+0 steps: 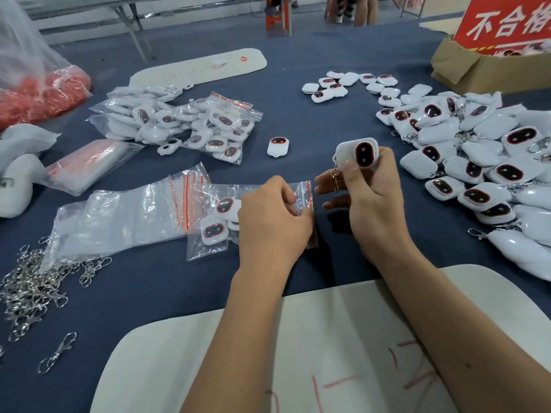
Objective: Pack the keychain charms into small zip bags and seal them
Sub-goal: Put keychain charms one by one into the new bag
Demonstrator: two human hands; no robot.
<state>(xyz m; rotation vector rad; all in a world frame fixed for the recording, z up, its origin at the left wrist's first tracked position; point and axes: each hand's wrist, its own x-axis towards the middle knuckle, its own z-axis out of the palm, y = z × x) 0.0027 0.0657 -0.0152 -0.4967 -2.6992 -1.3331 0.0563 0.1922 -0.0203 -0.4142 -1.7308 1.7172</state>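
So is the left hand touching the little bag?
Touching. In the head view the left hand pinches the zip bag at its red-striped mouth, fingers curled over the plastic with no gap.

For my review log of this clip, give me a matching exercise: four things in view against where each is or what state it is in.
Things:
1. charm with clasp
2. zip bag
3. loose clasps
4. cardboard box

Places or states:
A. heaped at the table's near left
B. held up in the right hand
C. far right, behind the charm pile
D. mouth pinched by the left hand, charms inside

Pairs: 1-B, 2-D, 3-A, 4-C
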